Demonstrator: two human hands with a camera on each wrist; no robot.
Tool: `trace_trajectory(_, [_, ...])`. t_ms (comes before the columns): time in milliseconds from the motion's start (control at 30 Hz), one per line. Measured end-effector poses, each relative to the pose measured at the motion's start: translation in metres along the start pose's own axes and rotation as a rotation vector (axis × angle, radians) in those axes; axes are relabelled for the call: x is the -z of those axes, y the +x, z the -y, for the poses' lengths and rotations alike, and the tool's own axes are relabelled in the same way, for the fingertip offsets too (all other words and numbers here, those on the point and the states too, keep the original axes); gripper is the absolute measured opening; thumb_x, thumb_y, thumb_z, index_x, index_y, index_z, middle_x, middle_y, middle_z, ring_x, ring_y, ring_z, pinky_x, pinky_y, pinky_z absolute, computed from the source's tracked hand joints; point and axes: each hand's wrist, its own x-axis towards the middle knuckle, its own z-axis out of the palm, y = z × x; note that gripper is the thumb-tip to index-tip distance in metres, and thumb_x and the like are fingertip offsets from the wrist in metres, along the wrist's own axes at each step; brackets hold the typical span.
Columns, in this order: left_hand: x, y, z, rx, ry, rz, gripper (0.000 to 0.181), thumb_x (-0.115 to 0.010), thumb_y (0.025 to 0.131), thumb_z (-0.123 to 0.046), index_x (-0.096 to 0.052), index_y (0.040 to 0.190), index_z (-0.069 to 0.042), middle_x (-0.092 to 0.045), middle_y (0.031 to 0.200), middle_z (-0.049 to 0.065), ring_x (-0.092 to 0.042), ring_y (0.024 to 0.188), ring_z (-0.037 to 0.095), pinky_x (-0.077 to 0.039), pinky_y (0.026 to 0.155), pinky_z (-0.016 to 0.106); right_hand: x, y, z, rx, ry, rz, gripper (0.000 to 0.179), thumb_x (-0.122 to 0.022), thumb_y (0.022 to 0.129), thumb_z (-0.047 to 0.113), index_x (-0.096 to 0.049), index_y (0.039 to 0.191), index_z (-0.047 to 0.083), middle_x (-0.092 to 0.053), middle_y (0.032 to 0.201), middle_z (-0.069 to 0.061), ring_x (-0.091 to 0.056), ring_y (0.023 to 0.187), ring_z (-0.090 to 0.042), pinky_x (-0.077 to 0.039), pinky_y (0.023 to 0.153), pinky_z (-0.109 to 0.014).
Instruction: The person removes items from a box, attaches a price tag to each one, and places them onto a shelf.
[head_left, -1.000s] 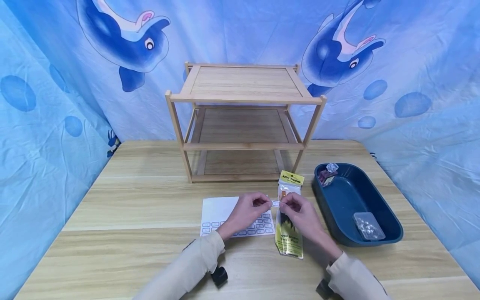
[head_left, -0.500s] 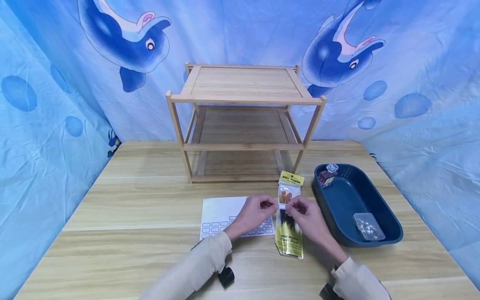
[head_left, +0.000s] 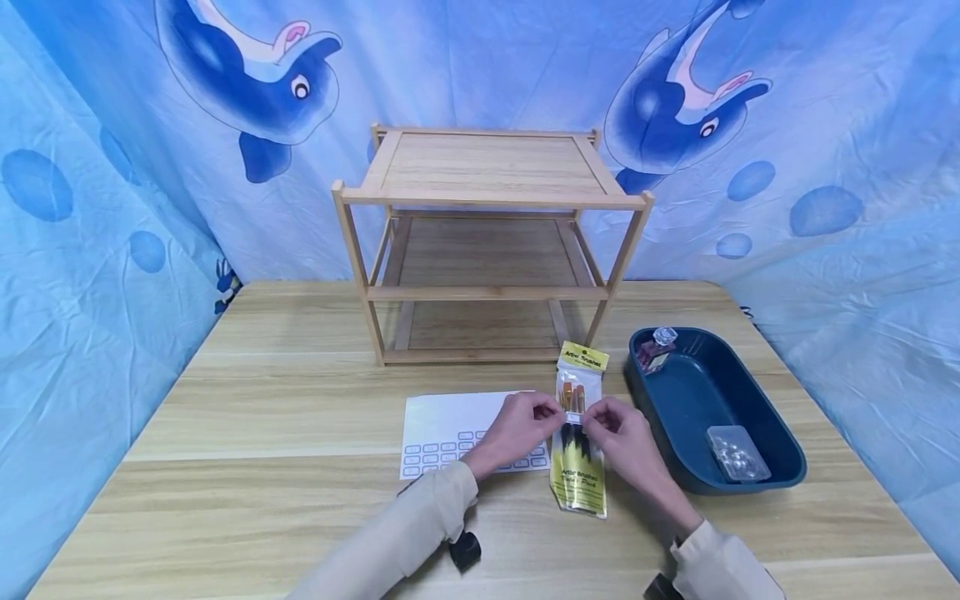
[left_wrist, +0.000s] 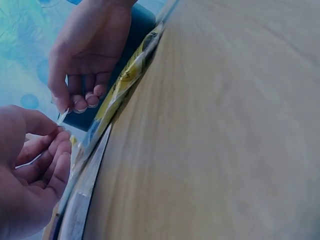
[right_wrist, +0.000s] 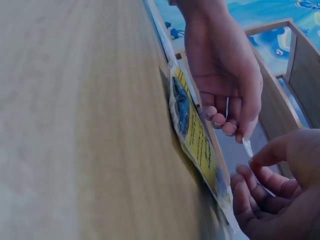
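A small white label with a blue border [head_left: 573, 417] is stretched between my two hands, over a clear and yellow pack of artist brushes [head_left: 579, 487]. My left hand [head_left: 517, 429] pinches its left end and my right hand [head_left: 628, 442] its right end. In both wrist views the label [left_wrist: 63, 116] [right_wrist: 248, 148] spans the fingertips, apart from the pack. Orange-brown brush tips show through the pack's upper window. Left of it lies a white label sheet [head_left: 442, 412], printed with rows of blue-bordered labels and partly hidden under my left hand.
A dark blue basin [head_left: 705, 392] stands at the right, holding a pink bottle with a faceted clear cap [head_left: 655, 354] and a clear box of small shiny pieces [head_left: 737, 454]. Behind the pack rises a three-tier wooden shelf [head_left: 491, 200]. A blue dolphin-print curtain surrounds the table.
Both hands have shifted right with the label, from beside the pack's left edge to over its middle. More of the label sheet's middle shows. The pack and basin stay put.
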Motion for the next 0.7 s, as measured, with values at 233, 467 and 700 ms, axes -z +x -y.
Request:
trace_trajectory(233, [-0.002, 0.003, -0.002, 0.036, 0.036, 0.020, 0.006, -0.070, 0.094, -0.003, -0.076, 0.093, -0.005, -0.070, 0.085, -0.003, -0.061, 0.077, 0.005, -0.055, 0.073, 0.021, 0.000, 0.002, -0.005, -0.018, -0.039, -0.016, 0.006, -0.066, 0.092, -0.003, -0.071, 0.094, 0.001, -0.065, 0.084, -0.005, -0.056, 0.077, -0.018, -0.047, 0.062, -0.023])
trace_trajectory(467, [-0.004, 0.005, -0.002, 0.058, 0.078, 0.028, 0.008, -0.070, 0.092, -0.002, -0.075, 0.089, -0.007, -0.067, 0.079, -0.006, -0.058, 0.071, 0.004, -0.053, 0.066, 0.021, -0.002, 0.004, -0.010, 0.006, -0.054, -0.027, 0.006, -0.068, 0.090, -0.004, -0.071, 0.090, 0.002, -0.066, 0.082, -0.004, -0.057, 0.075, -0.016, -0.047, 0.062, -0.022])
trace_trajectory(700, [-0.005, 0.006, 0.000, 0.054, 0.102, 0.034, 0.010, -0.069, 0.090, 0.000, -0.076, 0.087, -0.007, -0.066, 0.076, -0.007, -0.057, 0.068, 0.003, -0.052, 0.065, 0.020, -0.004, 0.004, -0.011, 0.021, -0.052, -0.037, 0.007, -0.070, 0.090, -0.004, -0.070, 0.087, 0.002, -0.065, 0.080, -0.004, -0.056, 0.074, -0.015, -0.046, 0.061, -0.021])
